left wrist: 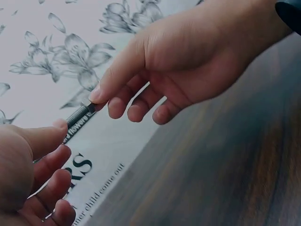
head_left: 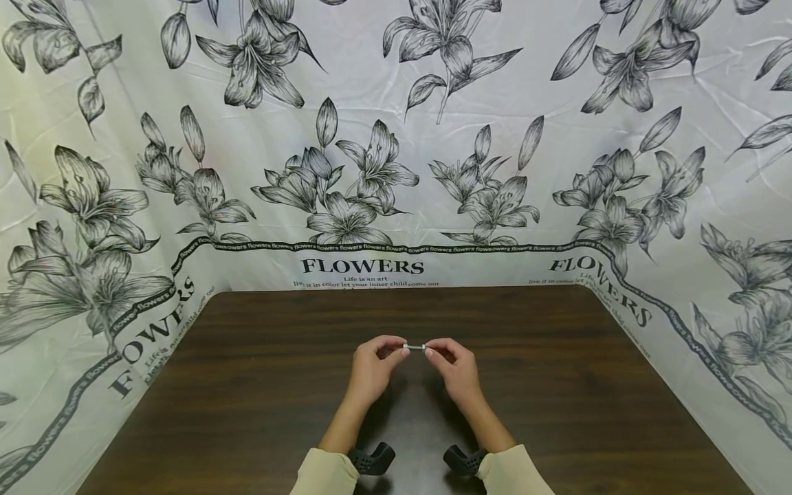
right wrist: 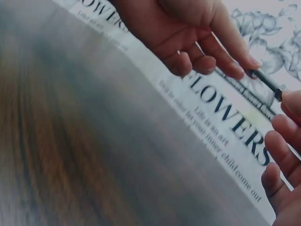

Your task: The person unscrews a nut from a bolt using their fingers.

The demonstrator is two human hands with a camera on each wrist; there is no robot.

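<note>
A slim metal bolt (head_left: 415, 347) is held level above the table between both hands. My left hand (head_left: 369, 372) pinches its left end between thumb and forefinger, hiding most of that end. At the other end, my right hand (head_left: 460, 375) pinches a small nut (left wrist: 88, 104) with thumb and fingertip. Threads show along the bolt shaft (left wrist: 76, 116) in the left wrist view. The right wrist view also shows the nut (right wrist: 278, 94) against the right fingertips. The other fingers of both hands are loosely bent, holding nothing.
The dark wooden table (head_left: 266, 405) extends under both hands. A white cloth (head_left: 470, 268) printed with flowers and lettering hangs behind and around its edges. Black bands with cameras (head_left: 373, 459) sit at both wrists, below light sleeves (head_left: 326, 473).
</note>
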